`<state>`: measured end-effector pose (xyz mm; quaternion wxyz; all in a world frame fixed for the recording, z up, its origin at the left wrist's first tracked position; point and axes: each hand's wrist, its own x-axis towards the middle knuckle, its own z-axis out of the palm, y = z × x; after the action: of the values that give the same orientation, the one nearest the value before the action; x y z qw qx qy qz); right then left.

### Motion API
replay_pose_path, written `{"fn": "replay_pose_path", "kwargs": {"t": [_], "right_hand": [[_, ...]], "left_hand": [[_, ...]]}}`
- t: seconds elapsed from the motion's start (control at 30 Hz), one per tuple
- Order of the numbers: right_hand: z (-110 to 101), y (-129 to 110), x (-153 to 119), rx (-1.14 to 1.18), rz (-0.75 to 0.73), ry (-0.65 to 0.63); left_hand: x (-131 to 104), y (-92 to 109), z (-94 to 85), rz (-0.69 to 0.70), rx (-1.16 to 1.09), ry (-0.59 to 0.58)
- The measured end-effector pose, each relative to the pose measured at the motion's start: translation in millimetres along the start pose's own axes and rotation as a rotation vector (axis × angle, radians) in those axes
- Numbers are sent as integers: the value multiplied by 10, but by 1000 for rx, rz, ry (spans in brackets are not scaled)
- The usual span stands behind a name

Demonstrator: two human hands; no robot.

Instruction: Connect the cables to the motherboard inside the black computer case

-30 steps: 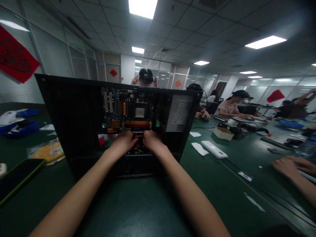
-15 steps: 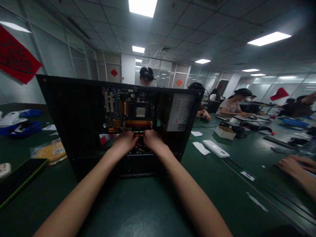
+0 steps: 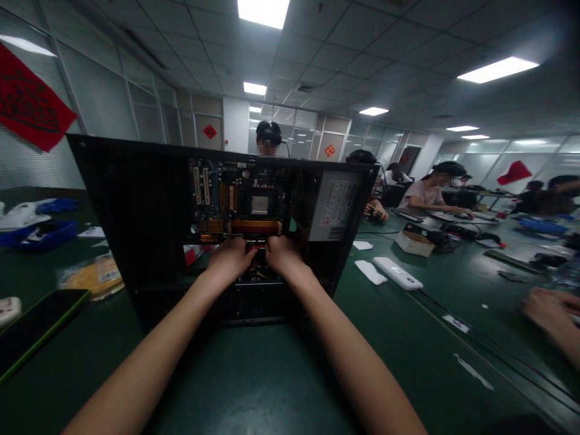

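An open black computer case [image 3: 131, 199] stands on the table in front of me, its inside towards me. Within it are a motherboard [image 3: 224, 187] with a bare metal-topped processor [image 3: 260, 205], and a silver power supply [image 3: 334, 205] at the upper right. My left hand [image 3: 231, 257] and my right hand [image 3: 283, 254] reach in below the red and yellow memory slots [image 3: 256, 226]. Fingers of both are bent closed, with a thin red cable [image 3: 258, 248] running between them. Their fingertips are mostly hidden. Several dark and coloured wires [image 3: 258, 272] hang just beneath.
At left lie a phone with a green edge [image 3: 43, 329], a bagged yellow item [image 3: 93, 277] and a blue tray [image 3: 38, 234]. A white power strip [image 3: 397, 273] and an open cardboard box [image 3: 413, 241] are at right. A co-worker's hand [image 3: 550, 314] rests at the far right.
Both hands stay at nearly the same spot inside the case, with only slight finger movement. The view has shifted a little. The co-worker's hand at right has moved slightly rightward.
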<state>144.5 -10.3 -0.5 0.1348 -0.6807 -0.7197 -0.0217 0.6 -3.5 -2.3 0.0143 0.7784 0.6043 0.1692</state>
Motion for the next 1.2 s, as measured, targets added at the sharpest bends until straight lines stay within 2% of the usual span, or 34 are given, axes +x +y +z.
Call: {"fn": "replay_pose_path", "kwargs": {"t": [0.27,0.57,0.9,1.2], "right_hand": [[-5,-11,-19,12,-15,-3],[-19,-11,-31,22,-14,-26],[0,2,-39,86,-52,-86],[-4,4,-34,50,-35,-78]], "left_hand": [[-36,24,-18,-7,-15,16],[2,-5,-14,-28,-34,-23],[17,-29,-2,10,-40,-15],[41,-66,31,38,-42,-10]]}}
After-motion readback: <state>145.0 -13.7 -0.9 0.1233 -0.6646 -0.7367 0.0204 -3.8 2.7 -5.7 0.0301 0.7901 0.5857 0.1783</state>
